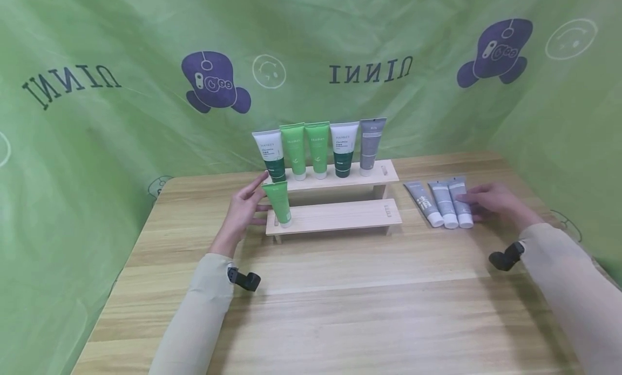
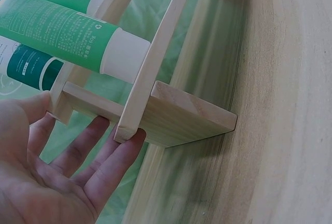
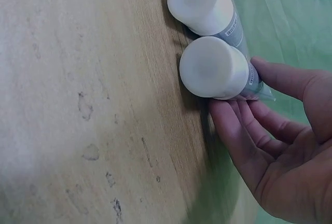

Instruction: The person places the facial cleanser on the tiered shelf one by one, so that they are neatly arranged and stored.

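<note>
Tube at far right lies pinched in right hand; relaxed left hand touches rack.

The rack is pale wood, smooth and matt. Surface under it: wood-grain, slight sheen. Grey tubes right of the rack look like satiny plastic, white caps smooth plastic. Sheet behind the rack: wrinkly, kinda glossy.

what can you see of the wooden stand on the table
The wooden stand looks like pale, unpainted wood, with two shelves on supports, the rear one higher. It stands upright on the table. Five tubes stand on the upper shelf, one green tube on the lower shelf's left end. Fingers of the left hand touch the stand's left end.
</note>
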The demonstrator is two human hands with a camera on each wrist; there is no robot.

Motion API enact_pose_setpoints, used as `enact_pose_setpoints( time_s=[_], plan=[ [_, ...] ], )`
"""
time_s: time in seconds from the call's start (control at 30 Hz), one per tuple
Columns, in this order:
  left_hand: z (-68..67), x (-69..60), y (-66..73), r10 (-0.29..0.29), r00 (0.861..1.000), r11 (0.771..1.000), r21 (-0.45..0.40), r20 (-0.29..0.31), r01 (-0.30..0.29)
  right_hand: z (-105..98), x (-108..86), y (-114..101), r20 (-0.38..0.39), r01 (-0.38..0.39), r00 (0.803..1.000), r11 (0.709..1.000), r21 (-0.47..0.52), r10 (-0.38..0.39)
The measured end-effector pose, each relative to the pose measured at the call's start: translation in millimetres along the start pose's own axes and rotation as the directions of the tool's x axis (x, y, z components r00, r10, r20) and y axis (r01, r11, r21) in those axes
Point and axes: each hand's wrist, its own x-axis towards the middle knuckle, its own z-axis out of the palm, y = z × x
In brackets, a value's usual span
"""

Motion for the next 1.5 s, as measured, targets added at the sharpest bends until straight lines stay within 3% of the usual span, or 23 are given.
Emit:
enact_pose_setpoints(
  time_s=[0.13, 0.37, 0.63, 0.87, 1.2, 1.5],
  plan=[
    [-0.2, -0.3, 0.9, 0.004, 1.000, 1.000, 0.005, 0.002, -0.004, -1.0, -2.6, 0.7, 0.002, 0.021, 1.000, 1.000, -0.017, -0.021],
    [-1.9, -0.1, 1.2, 0.000, 1.000, 1.000, 0.006, 0.011, 0.000, -6.4, -7.2, 0.3, -0.040, 0.079, 0.996, 0.984, -0.159, -0.086],
    [-1.7, 0.0, 1.5, 0.000, 1.000, 1.000, 0.004, 0.009, 0.000, 2.4, -18.1, -7.9, -0.040, 0.113, 0.992, 0.988, -0.101, -0.118],
    [-2.1, 0.9, 0.4, 0.010, 1.000, 1.000, 0.009, 0.005, -0.010, 21.8, -29.5, -23.8, -0.052, 0.152, 0.987, 0.987, -0.050, -0.154],
    [-1.3, 0.8, 0.3, 0.009, 1.000, 1.000, 0.005, 0.001, -0.009, 55.1, -41.0, -45.2, -0.073, 0.252, 0.966, 0.966, 0.055, -0.248],
    [-1.1, 1.3, -1.1, -0.004, 1.000, 1.000, -0.006, 0.005, 0.005, 87.5, -55.1, -67.8, -0.088, 0.329, 0.943, 0.940, 0.084, -0.322]
  ],
)
